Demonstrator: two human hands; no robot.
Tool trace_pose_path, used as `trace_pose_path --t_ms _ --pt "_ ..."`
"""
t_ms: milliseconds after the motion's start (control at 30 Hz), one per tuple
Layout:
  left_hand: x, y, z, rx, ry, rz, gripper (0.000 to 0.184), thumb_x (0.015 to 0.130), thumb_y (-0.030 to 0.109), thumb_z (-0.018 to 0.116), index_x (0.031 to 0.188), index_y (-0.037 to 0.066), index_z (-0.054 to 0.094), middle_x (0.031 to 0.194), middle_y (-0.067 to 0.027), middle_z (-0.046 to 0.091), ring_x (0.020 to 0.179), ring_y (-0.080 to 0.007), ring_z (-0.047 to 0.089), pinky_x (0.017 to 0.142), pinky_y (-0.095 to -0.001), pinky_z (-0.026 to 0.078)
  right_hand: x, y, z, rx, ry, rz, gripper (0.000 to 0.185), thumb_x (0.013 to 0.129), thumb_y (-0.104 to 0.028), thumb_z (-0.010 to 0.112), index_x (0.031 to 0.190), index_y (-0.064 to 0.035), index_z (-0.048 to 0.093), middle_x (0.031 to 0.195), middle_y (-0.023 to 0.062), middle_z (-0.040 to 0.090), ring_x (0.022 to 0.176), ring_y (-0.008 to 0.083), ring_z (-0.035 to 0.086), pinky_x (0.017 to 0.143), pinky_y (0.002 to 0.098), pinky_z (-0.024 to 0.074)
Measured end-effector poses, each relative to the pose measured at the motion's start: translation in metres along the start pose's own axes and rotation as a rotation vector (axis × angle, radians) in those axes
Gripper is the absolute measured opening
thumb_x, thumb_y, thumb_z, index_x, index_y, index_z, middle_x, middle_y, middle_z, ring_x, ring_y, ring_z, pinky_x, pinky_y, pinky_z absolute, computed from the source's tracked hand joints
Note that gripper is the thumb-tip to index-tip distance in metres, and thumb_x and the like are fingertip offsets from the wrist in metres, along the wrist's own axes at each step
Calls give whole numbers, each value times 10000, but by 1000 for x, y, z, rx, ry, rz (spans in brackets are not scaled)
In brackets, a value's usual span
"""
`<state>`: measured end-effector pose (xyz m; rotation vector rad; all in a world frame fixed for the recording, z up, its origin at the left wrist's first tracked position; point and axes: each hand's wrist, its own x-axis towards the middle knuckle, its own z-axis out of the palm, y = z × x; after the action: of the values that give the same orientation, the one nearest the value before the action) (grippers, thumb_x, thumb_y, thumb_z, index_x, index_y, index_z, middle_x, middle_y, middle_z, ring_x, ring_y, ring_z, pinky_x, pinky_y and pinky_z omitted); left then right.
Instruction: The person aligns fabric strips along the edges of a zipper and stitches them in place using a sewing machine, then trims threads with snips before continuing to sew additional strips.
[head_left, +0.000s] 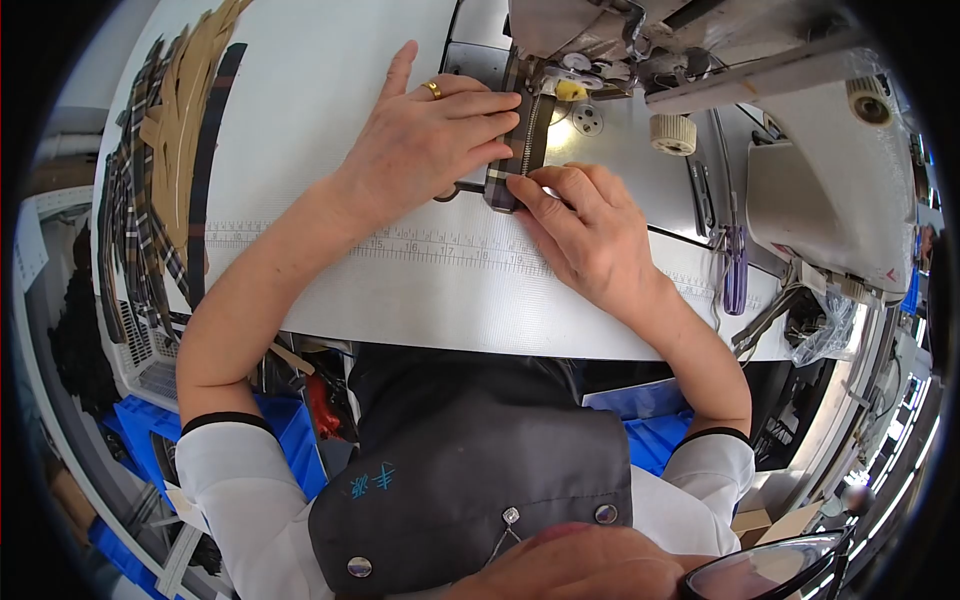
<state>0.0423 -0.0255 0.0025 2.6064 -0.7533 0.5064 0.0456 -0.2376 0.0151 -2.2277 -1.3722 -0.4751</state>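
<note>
My left hand's fingers lie spread on the checked strip, my right hand pinches it, and slipping could bend it.

Sewing machine right, strips left on the surface.
A ruler scale runs crosswise nearer the front edge; a screwdriver lies just left of the machine, a basket below the strips.

A purple-handled screwdriver lies near a crumpled clear bag, and a white basket near a blue bin.
</note>
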Motion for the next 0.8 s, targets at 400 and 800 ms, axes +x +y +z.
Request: trace_pose_path --t_ms 400,800 --pt "-2 -1 3 -15 11 45 306 796 178 662 1091 97 651 1183 44 601 1061 -130 561 1091 -499 188 12 15 1 3 -12 15 309 658 -49 724 958 -23 654 861 49 585 738 211 555 624 315 466" --pt "3 -3 -1 -60 -76 76 350 798 138 630 1133 45 595 1215 -16 552 1088 -188 535 1049 -481 314 19 27 6 25 9 108 287 702 -56 717 984 -47 661 919 54 619 790 236 579 681 327 480"
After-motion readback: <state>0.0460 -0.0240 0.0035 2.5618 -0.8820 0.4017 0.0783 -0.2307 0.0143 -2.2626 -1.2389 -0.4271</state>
